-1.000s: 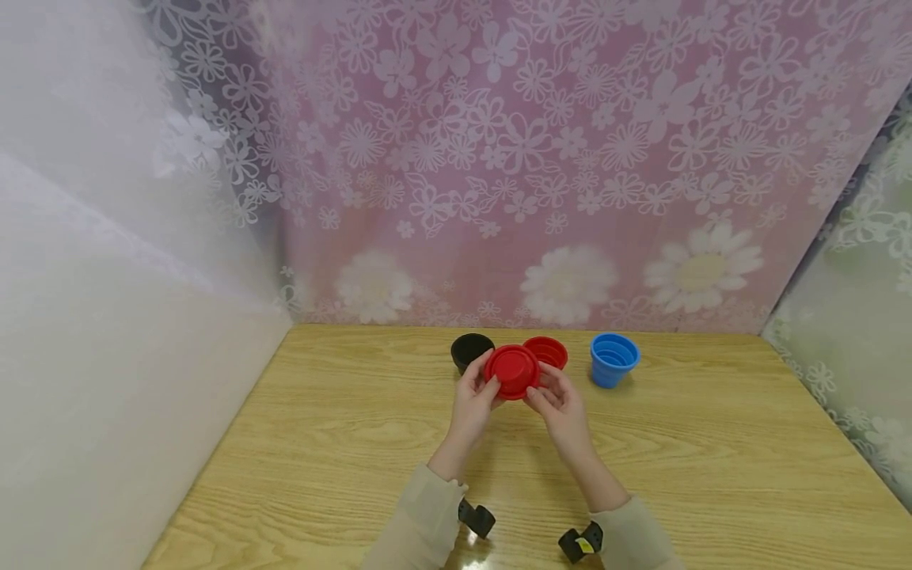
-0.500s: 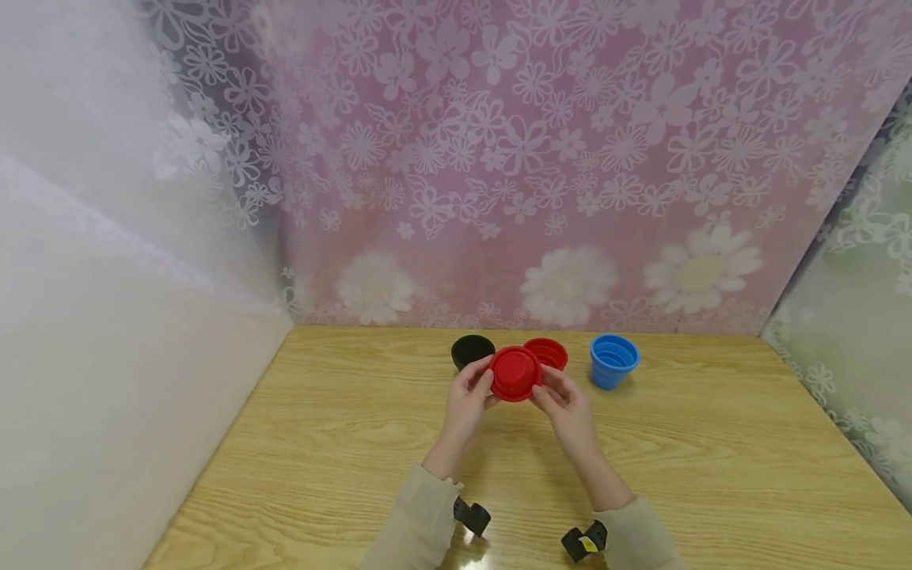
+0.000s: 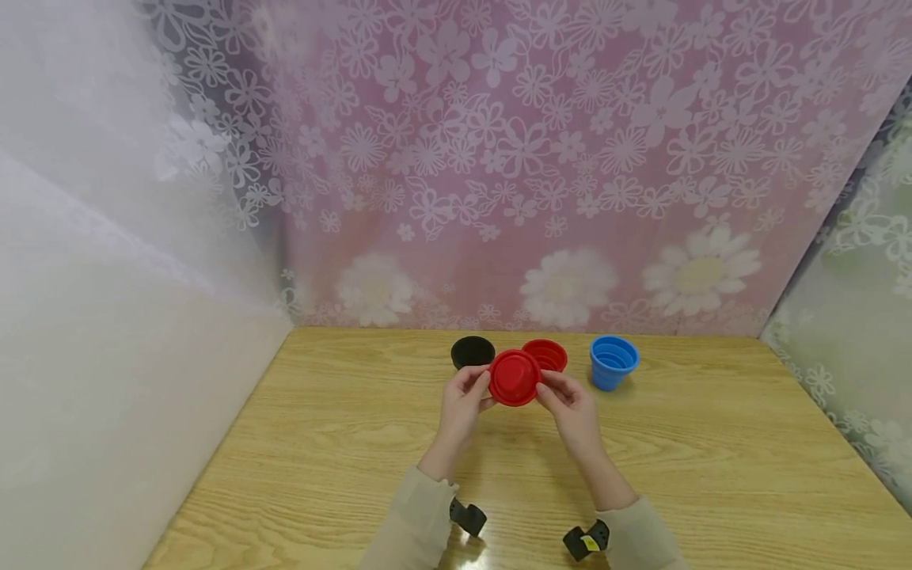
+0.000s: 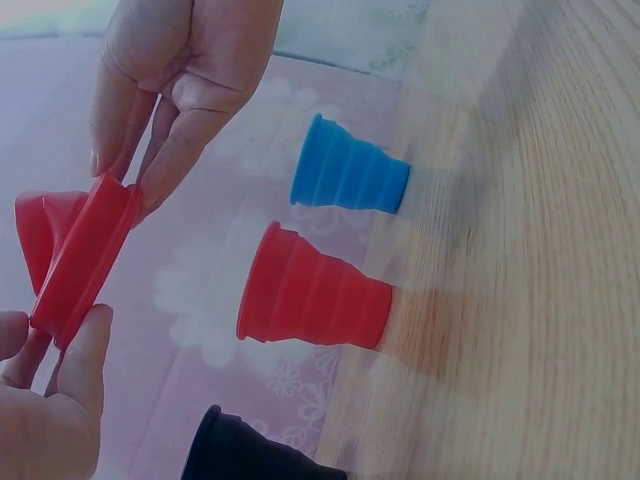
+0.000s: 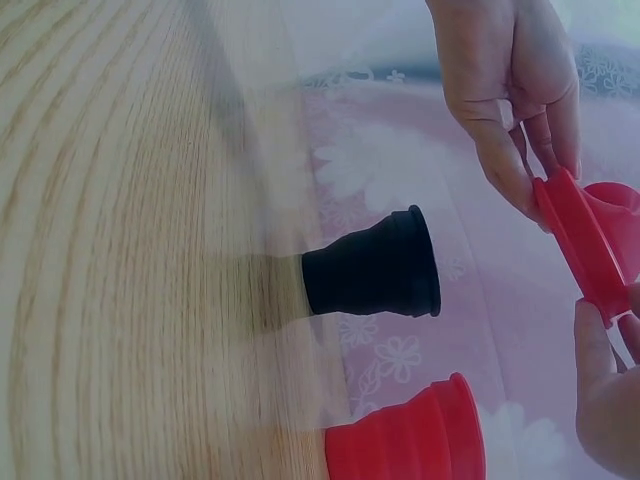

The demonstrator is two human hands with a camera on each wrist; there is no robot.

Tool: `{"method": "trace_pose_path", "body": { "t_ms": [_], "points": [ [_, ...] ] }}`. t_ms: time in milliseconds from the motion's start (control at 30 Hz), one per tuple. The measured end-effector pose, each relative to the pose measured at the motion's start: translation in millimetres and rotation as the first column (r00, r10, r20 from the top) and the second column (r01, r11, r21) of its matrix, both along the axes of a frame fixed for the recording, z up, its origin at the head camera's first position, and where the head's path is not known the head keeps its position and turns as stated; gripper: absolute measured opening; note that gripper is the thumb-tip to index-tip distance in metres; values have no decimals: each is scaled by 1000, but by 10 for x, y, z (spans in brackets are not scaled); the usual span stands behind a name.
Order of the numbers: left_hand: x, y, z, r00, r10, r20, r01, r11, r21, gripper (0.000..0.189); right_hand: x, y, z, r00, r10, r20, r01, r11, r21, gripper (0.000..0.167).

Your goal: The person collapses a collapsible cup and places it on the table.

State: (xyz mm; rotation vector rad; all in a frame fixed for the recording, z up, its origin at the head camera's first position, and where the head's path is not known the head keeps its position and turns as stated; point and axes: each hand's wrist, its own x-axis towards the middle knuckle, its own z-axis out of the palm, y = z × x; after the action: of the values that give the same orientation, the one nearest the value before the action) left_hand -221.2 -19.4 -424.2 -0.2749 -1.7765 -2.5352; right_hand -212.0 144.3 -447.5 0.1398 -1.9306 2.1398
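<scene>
A red collapsible cup (image 3: 514, 378), folded down to a thick ring with a rounded part bulging out of one side, is held above the table. My left hand (image 3: 459, 408) pinches its left edge between thumb and fingers. On the opposite edge, my right hand (image 3: 575, 416) pinches it the same way. Both wrist views show the folded cup (image 4: 85, 265) edge-on, gripped at two ends. Behind it stands a second red cup (image 4: 312, 288), unfolded with stepped walls; the held cup partly covers it in the head view.
A black cup (image 3: 473, 352) stands to the left of the standing red cup, and a blue cup (image 3: 613, 362) to its right. They form a row near the back of the wooden table (image 3: 342, 467). A pink flowered curtain (image 3: 456, 174) hangs behind.
The held red cup has come slightly down and towards me. My left thumb has slid from the cup's face out to its left edge. The standing cups have not moved.
</scene>
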Motion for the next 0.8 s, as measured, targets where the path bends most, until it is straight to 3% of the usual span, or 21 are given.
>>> {"method": "trace_pose_path", "body": {
  "t_ms": [167,800],
  "points": [
    [-13,-12,-18,1000,-4,12,5,1000,-15,23,23,-10,101,995,-28,95,28,1000,-5,31],
    [-1,-22,-26,998,-38,54,40,998,-40,17,-12,40,92,993,-86,84,85,996,6,28]
  ]
}}
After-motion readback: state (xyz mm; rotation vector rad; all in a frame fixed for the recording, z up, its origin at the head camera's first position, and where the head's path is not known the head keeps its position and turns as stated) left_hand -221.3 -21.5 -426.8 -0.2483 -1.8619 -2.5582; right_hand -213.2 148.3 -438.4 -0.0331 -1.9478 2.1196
